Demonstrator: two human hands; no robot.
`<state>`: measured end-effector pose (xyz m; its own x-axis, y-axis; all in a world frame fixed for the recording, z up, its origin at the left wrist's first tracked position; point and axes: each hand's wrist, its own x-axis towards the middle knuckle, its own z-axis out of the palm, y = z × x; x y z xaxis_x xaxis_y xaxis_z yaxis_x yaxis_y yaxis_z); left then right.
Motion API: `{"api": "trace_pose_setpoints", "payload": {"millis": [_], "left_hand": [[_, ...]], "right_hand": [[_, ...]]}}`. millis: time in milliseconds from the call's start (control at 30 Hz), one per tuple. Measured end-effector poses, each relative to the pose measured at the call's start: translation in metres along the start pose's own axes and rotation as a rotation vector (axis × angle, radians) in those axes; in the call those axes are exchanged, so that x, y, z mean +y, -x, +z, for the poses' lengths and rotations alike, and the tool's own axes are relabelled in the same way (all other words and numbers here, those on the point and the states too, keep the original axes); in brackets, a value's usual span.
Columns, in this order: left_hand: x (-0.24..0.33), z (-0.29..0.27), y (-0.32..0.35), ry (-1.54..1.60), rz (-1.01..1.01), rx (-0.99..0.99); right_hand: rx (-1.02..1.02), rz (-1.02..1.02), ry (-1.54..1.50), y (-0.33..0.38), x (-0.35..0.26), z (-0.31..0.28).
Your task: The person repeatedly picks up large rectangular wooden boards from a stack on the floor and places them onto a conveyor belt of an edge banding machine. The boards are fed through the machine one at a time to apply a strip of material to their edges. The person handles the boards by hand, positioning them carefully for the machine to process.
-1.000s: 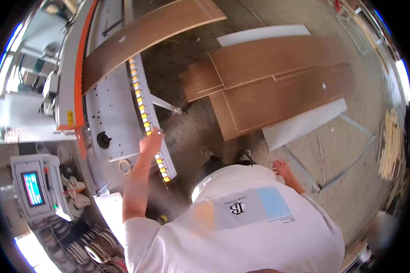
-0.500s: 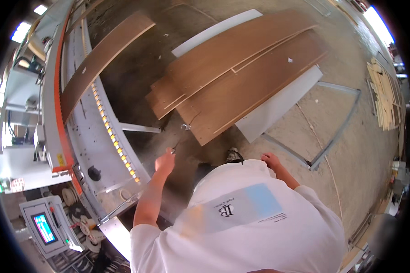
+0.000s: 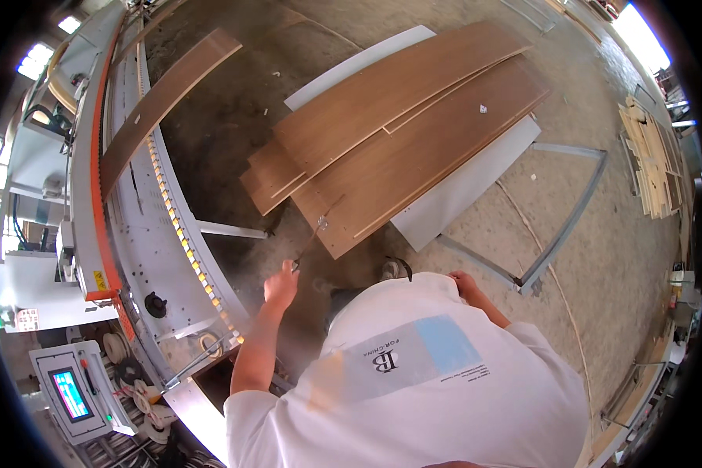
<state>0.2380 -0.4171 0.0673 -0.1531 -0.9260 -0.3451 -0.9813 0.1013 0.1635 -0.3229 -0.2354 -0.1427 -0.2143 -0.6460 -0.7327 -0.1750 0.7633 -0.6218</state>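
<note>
My left hand [image 3: 281,286] is closed around the near end of a thin dark tool with a shiny metal part [image 3: 322,223] towards its far end. That shiny part shows against the corner of the stacked brown boards [image 3: 413,148]; I cannot tell whether it touches them. What kind of tool it is stays unclear. My right hand [image 3: 466,287] is at the right side of my waist with its fingers curled in. Whatever it may hold is hidden.
A long machine with a roller-edged table [image 3: 152,257] runs along the left, a brown board [image 3: 171,101] lying across it. A control panel with a screen [image 3: 72,394] stands at lower left. A grey metal frame [image 3: 565,234] lies on the floor at right, with wood strips [image 3: 649,164] beyond.
The whole view has shifted slightly, the boards and machine sliding left in the picture. My left hand still grips the tool, and my right hand stays at my waist.
</note>
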Motion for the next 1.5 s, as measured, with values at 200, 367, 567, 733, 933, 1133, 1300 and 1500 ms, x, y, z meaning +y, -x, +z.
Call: {"api": "trace_pose_setpoints", "payload": {"millis": [200, 367, 567, 733, 933, 1133, 1300, 1500], "left_hand": [[-0.002, -0.006, 0.013, 0.077, 0.073, 0.073], [-0.014, 0.003, 0.018, 0.061, -0.062, 0.016], [-0.052, 0.013, 0.023, 0.043, -0.435, -0.076], [-0.056, -0.006, 0.070, 0.073, -0.384, -0.196], [-0.042, -0.055, 0.161, 0.117, -0.181, -0.345], [-0.078, -0.081, 0.228, 0.096, -0.045, -0.183], [-0.181, -0.098, 0.293, -0.122, -0.226, 0.078], [-0.368, -0.102, 0.404, -0.481, -0.627, 0.370]], "right_hand": [[-0.067, -0.247, 0.114, -0.052, 0.037, 0.002], [-0.075, -0.630, 0.365, -0.057, 0.028, 0.007], [-0.068, -0.440, 0.348, -0.022, -0.009, 0.015], [-0.117, -0.198, 0.460, 0.030, -0.110, 0.023], [-0.195, -0.237, 0.052, 0.025, -0.231, 0.092], [-0.318, -0.280, -0.162, 0.027, -0.335, 0.193], [-0.496, -0.398, 0.036, 0.049, -0.370, 0.284], [-0.531, -0.529, 0.672, 0.074, -0.338, 0.372]]}}
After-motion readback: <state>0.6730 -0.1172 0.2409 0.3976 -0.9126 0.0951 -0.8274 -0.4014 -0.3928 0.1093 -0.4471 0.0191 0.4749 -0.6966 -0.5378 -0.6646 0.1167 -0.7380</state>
